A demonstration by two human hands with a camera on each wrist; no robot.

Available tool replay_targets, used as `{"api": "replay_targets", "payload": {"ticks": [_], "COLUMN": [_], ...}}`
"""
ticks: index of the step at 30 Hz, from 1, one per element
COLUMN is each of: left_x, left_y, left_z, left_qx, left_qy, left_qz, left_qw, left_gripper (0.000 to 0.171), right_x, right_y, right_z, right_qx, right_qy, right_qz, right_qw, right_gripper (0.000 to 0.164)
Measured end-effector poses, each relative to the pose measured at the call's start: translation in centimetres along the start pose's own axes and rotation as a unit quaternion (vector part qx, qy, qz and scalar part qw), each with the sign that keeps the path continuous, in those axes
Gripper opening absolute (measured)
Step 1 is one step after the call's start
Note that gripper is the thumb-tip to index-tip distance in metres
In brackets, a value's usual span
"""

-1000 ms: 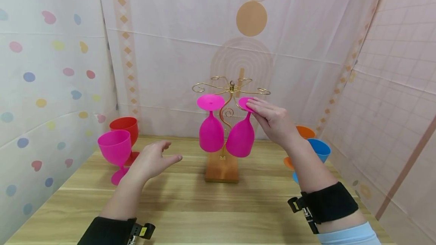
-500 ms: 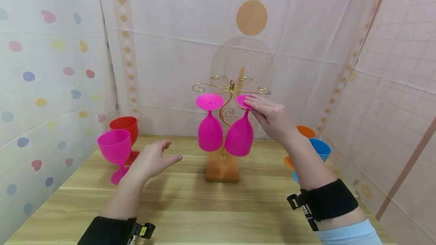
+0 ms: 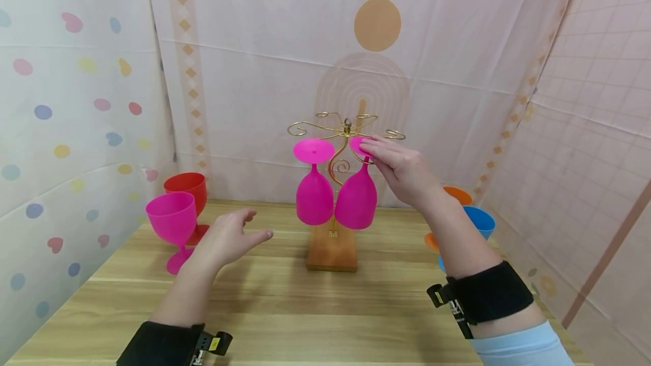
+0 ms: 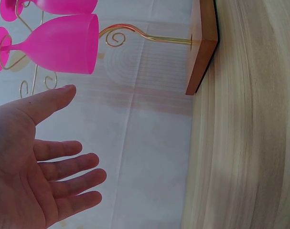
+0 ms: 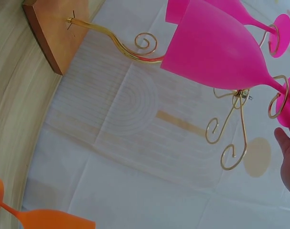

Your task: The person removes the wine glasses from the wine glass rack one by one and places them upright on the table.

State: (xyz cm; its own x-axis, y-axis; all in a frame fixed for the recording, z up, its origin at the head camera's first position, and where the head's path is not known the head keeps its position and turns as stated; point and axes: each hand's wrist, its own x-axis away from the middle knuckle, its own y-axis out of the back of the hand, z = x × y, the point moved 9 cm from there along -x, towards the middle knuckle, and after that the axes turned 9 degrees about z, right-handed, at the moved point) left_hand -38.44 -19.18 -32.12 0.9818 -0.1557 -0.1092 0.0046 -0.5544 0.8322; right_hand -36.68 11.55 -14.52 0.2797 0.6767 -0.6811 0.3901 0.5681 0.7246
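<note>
My right hand [image 3: 407,173] holds the foot of an upside-down pink goblet [image 3: 357,199] by the fingertips, at a gold wire rack [image 3: 347,129]. In the right wrist view its stem lies within a curled hook [image 5: 279,98], and the fingers are mostly cut off by the frame edge. A second pink goblet [image 3: 314,199] hangs bowl-down from the hook to the left. My left hand [image 3: 230,239] hovers left of the rack, its fingers [image 4: 70,167] spread apart and holding nothing.
The rack stands on a wooden base [image 3: 332,253] on the wood-grain table [image 3: 305,321]. At left are an upright pink goblet [image 3: 171,222] and a red goblet [image 3: 190,187] behind it. Orange [image 3: 459,194] and blue goblets [image 3: 480,221] stand at right, partly behind my right forearm.
My right hand has shifted slightly left and up with the pink goblet, which now hangs straighter and closer to the other one. My left hand stays put.
</note>
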Motion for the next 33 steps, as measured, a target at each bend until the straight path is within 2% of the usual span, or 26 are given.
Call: {"api": "replay_targets", "payload": {"ticks": [13,33], "left_x": [-0.1,-0.5], "left_y": [-0.2,-0.7], "left_z": [0.1,0.0], "left_qx": [-0.005,-0.004], "left_qy": [-0.001,-0.004], "left_qz": [-0.002,0.005], "left_qw": [1.0,1.0], "left_gripper": [0.076,0.078], "right_x": [-1.4,-2.0], "right_y": [-0.4,-0.7], "right_z": [-0.3,-2.3], "right_qx": [0.001,0.0], "right_qy": [-0.017,-0.061], "right_qz": [0.037,0.05], "right_qw": [0.999,0.997], "right_gripper": [0.038,0.039]}}
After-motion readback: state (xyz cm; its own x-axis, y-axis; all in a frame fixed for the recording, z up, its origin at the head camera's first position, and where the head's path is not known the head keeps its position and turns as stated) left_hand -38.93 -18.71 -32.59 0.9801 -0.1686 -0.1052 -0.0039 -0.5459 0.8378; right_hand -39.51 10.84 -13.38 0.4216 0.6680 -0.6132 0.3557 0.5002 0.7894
